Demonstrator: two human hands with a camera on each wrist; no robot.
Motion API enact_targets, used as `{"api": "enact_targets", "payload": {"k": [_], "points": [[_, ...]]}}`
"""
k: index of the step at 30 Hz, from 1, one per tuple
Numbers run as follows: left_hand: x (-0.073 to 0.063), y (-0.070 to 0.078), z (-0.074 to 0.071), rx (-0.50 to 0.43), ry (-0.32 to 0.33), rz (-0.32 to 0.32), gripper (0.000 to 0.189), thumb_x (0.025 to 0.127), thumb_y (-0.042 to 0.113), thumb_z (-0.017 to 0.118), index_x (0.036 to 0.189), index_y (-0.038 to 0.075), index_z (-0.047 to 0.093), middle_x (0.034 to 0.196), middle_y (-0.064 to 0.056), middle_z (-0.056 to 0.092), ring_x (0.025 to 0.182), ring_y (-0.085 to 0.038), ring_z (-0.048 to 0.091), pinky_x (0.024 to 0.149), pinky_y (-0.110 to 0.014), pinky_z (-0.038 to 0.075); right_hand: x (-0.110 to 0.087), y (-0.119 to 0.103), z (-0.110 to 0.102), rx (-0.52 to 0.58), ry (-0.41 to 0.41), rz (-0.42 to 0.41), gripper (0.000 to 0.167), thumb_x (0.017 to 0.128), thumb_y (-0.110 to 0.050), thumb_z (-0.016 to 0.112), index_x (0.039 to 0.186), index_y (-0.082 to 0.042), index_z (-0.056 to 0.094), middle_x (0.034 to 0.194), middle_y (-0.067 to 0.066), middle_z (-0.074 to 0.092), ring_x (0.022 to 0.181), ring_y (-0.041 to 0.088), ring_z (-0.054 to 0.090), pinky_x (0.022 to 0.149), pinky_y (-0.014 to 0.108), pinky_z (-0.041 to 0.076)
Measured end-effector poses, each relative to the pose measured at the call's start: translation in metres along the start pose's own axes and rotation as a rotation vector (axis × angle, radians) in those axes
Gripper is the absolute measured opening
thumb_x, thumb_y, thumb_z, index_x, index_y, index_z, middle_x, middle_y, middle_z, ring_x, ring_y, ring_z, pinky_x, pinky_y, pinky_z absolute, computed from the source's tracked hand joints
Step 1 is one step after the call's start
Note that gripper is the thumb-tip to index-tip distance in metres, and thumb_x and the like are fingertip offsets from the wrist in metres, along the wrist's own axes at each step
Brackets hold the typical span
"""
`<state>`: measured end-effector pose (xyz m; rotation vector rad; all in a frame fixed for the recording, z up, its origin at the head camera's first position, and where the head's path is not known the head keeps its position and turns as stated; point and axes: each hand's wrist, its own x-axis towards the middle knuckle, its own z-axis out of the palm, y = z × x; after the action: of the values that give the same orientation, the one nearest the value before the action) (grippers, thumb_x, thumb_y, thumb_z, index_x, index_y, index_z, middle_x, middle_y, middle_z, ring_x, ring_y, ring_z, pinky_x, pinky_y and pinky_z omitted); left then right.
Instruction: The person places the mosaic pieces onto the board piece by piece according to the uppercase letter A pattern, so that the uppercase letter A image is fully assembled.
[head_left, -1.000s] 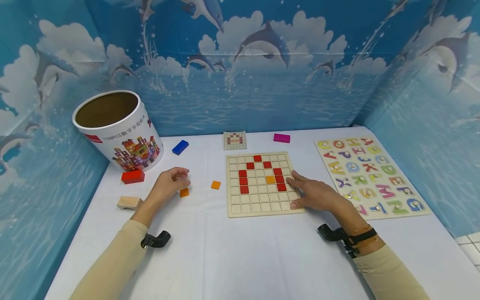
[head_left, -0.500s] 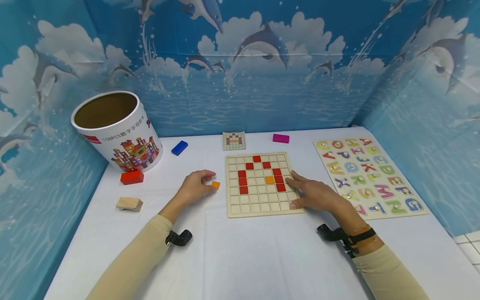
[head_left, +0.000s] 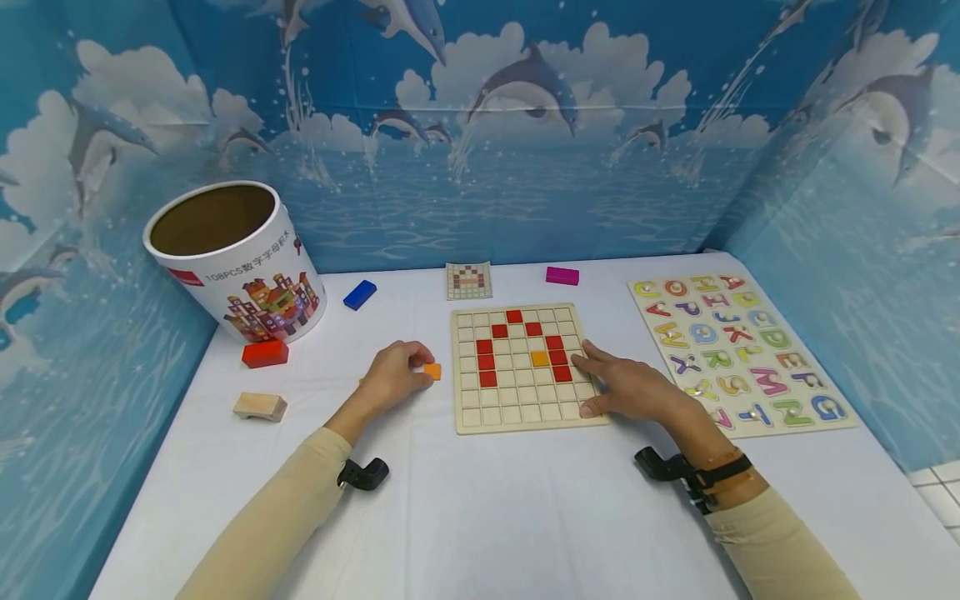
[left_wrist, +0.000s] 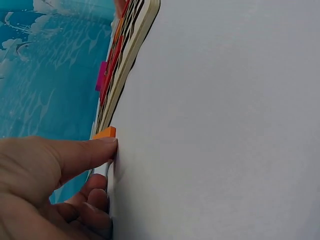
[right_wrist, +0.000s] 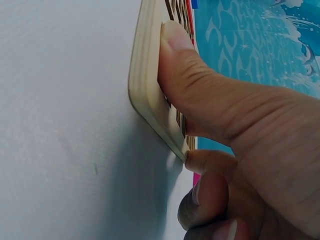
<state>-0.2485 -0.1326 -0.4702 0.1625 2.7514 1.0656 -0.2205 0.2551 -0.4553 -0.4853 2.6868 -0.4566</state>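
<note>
My left hand (head_left: 393, 375) pinches an orange square tile (head_left: 432, 372) between thumb and forefinger, just left of the grid board. In the left wrist view the thumb lies along the tile (left_wrist: 106, 133), close over the white cloth. Another orange tile is almost wholly hidden behind this hand. The wooden grid board (head_left: 510, 412) bears an arch of red tiles (head_left: 486, 363) and one orange tile (head_left: 540, 358). My right hand (head_left: 633, 387) rests on the board's right edge, thumb on its top face and forefinger at the rim.
A small pattern card (head_left: 468, 282) lies behind the board, between a blue block (head_left: 360, 295) and a magenta block (head_left: 562, 276). At left are a large white bucket (head_left: 300, 308), a red block (head_left: 265, 353) and a wooden block (head_left: 260, 407). An alphabet puzzle board (head_left: 750, 358) lies right.
My left hand has moved right from beside the nearer orange tile to the one by the board and now pinches it. The right hand has stayed in place.
</note>
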Motion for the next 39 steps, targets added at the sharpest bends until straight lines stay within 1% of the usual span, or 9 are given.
{"api": "enact_targets", "payload": {"k": [4, 7, 11, 15, 19, 21, 25, 31, 39], "points": [[0.001, -0.003, 0.000, -0.052, 0.020, 0.010, 0.021, 0.087, 0.006, 0.078, 0.101, 0.011, 0.064, 0.092, -0.005, 0.061, 0.088, -0.021, 0.056, 0.076, -0.033, 0.047, 0.000, -0.001, 0.000, -0.005, 0.004, -0.004, 0.101, 0.079, -0.059, 0.078, 0.159, -0.013, 0.037, 0.169, 0.016, 0.017, 0.145, 0.051, 0.032, 0.106, 0.068, 0.037], [0.001, -0.002, -0.001, -0.116, 0.041, -0.004, 0.022, 0.090, 0.009, 0.074, 0.108, 0.013, 0.063, 0.087, -0.005, 0.058, 0.079, -0.021, 0.055, 0.068, -0.031, 0.045, 0.000, -0.001, 0.000, -0.002, 0.001, 0.004, 0.101, 0.078, -0.059, 0.078, 0.159, -0.014, 0.036, 0.169, 0.014, 0.017, 0.146, 0.050, 0.032, 0.107, 0.068, 0.037], [0.004, 0.006, 0.000, -0.211, 0.046, -0.010, 0.027, 0.093, 0.012, 0.070, 0.119, 0.014, 0.064, 0.085, -0.006, 0.054, 0.073, -0.021, 0.051, 0.064, -0.030, 0.041, 0.000, -0.002, -0.001, -0.001, -0.001, 0.007, 0.101, 0.078, -0.058, 0.078, 0.159, -0.014, 0.036, 0.169, 0.015, 0.017, 0.146, 0.051, 0.032, 0.106, 0.068, 0.037], [0.009, 0.022, 0.009, -0.304, 0.007, 0.011, 0.027, 0.093, 0.014, 0.073, 0.118, 0.011, 0.065, 0.081, -0.006, 0.055, 0.072, -0.020, 0.053, 0.064, -0.028, 0.043, -0.001, -0.003, -0.003, 0.003, -0.006, 0.010, 0.100, 0.079, -0.058, 0.078, 0.159, -0.013, 0.036, 0.169, 0.016, 0.017, 0.145, 0.052, 0.032, 0.106, 0.068, 0.037], [0.013, 0.044, 0.025, -0.396, -0.042, 0.010, 0.031, 0.090, 0.018, 0.079, 0.116, 0.011, 0.064, 0.081, -0.005, 0.058, 0.072, -0.020, 0.056, 0.064, -0.028, 0.046, 0.000, -0.003, -0.002, 0.005, -0.011, 0.015, 0.100, 0.079, -0.058, 0.078, 0.159, -0.014, 0.036, 0.169, 0.016, 0.016, 0.145, 0.052, 0.031, 0.106, 0.068, 0.036], [0.015, 0.055, 0.033, -0.414, -0.055, 0.011, 0.032, 0.088, 0.017, 0.081, 0.115, 0.011, 0.064, 0.083, -0.005, 0.060, 0.074, -0.020, 0.057, 0.065, -0.028, 0.047, 0.000, -0.002, -0.002, 0.005, -0.011, 0.017, 0.101, 0.079, -0.059, 0.078, 0.159, -0.014, 0.036, 0.169, 0.015, 0.016, 0.145, 0.052, 0.031, 0.106, 0.069, 0.036], [0.020, 0.072, 0.049, -0.380, -0.059, 0.017, 0.030, 0.087, 0.015, 0.081, 0.113, 0.013, 0.066, 0.088, -0.005, 0.064, 0.077, -0.019, 0.060, 0.069, -0.028, 0.050, 0.001, -0.002, -0.002, 0.015, -0.013, 0.024, 0.101, 0.079, -0.059, 0.078, 0.159, -0.016, 0.035, 0.170, 0.013, 0.015, 0.146, 0.051, 0.029, 0.107, 0.069, 0.035], [0.028, 0.088, 0.067, -0.237, -0.035, 0.078, 0.026, 0.089, 0.014, 0.078, 0.113, 0.009, 0.069, 0.092, -0.002, 0.071, 0.081, -0.015, 0.063, 0.074, -0.028, 0.052, 0.000, -0.003, -0.002, 0.019, -0.013, 0.019, 0.102, 0.078, -0.061, 0.078, 0.159, -0.014, 0.036, 0.169, 0.015, 0.016, 0.146, 0.052, 0.030, 0.107, 0.069, 0.035], [0.032, 0.096, 0.076, -0.056, -0.021, 0.160, 0.024, 0.087, 0.013, 0.078, 0.109, 0.005, 0.073, 0.076, 0.002, 0.064, 0.069, -0.011, 0.056, 0.066, -0.025, 0.044, 0.001, -0.001, -0.003, 0.020, -0.018, 0.014, 0.101, 0.079, -0.061, 0.077, 0.159, -0.014, 0.036, 0.169, 0.015, 0.015, 0.146, 0.052, 0.030, 0.107, 0.068, 0.036]]}}
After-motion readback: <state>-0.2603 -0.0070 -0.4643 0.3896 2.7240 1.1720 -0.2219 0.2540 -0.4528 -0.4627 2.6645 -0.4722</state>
